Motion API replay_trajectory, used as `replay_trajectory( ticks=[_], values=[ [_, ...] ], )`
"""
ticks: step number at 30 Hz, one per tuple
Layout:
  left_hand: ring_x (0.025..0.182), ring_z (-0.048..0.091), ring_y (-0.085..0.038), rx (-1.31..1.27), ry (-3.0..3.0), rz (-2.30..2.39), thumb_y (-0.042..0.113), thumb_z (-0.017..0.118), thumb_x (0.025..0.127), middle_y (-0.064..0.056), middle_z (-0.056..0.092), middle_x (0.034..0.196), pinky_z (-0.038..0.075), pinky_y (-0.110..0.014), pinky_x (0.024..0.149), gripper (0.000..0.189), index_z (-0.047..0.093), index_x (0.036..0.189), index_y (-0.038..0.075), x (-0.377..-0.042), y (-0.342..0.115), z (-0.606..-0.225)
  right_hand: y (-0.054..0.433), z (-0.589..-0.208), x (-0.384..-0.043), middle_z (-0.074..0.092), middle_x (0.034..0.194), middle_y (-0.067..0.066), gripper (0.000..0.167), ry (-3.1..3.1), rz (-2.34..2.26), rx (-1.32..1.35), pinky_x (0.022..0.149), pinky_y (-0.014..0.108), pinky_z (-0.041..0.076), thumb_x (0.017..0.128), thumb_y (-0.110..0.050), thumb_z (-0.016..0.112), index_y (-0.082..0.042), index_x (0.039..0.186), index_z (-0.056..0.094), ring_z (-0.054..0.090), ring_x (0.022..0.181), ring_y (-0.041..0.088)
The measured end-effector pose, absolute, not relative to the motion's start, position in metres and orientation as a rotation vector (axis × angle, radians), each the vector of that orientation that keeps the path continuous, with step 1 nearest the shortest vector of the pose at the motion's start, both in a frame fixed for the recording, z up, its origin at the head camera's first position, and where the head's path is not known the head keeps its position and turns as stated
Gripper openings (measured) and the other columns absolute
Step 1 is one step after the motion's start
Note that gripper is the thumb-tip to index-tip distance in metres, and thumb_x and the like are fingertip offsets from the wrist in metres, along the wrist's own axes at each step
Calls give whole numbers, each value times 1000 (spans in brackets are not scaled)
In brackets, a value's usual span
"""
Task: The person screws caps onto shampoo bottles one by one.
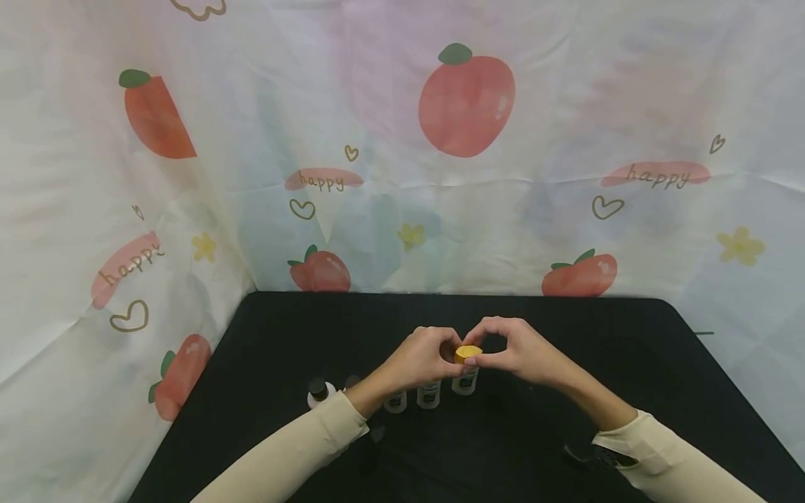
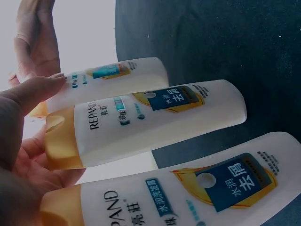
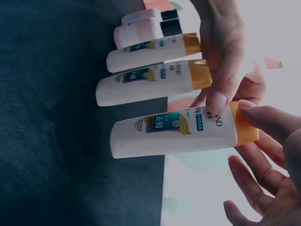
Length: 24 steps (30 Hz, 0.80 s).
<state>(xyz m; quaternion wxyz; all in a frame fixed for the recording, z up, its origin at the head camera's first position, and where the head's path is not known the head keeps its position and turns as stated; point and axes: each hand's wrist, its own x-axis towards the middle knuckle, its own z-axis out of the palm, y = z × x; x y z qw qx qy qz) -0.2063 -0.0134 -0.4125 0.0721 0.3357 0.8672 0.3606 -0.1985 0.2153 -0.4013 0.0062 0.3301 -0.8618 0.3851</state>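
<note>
A white shampoo bottle (image 1: 465, 383) with a yellow cap (image 1: 468, 353) stands upright at the right end of a row. Both hands meet at its top. My right hand (image 1: 525, 351) pinches the cap between thumb and fingers; in the right wrist view its thumb lies on the yellow cap (image 3: 246, 129). My left hand (image 1: 418, 356) holds the same bottle from the other side, its thumb on the white shoulder just below the cap. Two like shampoo bottles (image 3: 150, 84) (image 3: 146, 54) stand beside it, partly hidden by the left hand in the head view.
Two pale bottles with black caps (image 3: 138, 34) (image 3: 141, 17) stand at the row's left end, near the left forearm. The black table (image 1: 302, 328) backs onto a fruit-printed cloth (image 1: 390, 105), which also hangs along the left side.
</note>
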Motion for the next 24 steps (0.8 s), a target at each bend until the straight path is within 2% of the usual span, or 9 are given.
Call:
replay_trajectory(
  ticks=[7, 15, 20, 24],
  values=[
    [72, 62, 5, 1000, 2642, 930, 25, 81, 88, 8, 72, 90, 52, -15, 65, 21, 75, 103, 11, -206, -14, -410, 213, -410, -196, 68, 97, -14, 21, -2704, 1228, 1046, 79, 28, 52, 89, -29, 80, -25, 108, 73, 62, 92, 14],
    [64, 58, 3, 987, 2692, 808, 29, 83, 86, 13, 68, 79, 48, -16, 58, 18, 75, 95, 16, -206, -13, -410, 211, -418, -196, 70, 99, -13, 21, -2719, 1262, 1070, 80, 40, 55, 90, -30, 79, -24, 109, 73, 62, 94, 11],
    [62, 56, 1, 963, 2690, 753, 30, 84, 85, 13, 66, 76, 46, -17, 56, 18, 75, 92, 17, -205, -13, -411, 210, -422, -196, 69, 100, -14, 20, -2726, 1243, 1096, 80, 34, 54, 91, -31, 78, -25, 109, 73, 61, 94, 11],
    [63, 57, 1, 952, 2689, 738, 30, 84, 85, 13, 66, 78, 47, -18, 57, 17, 75, 94, 17, -206, -13, -411, 209, -424, -196, 69, 99, -14, 21, -2732, 1258, 1083, 81, 35, 54, 90, -32, 79, -26, 109, 72, 61, 93, 9]
  ],
)
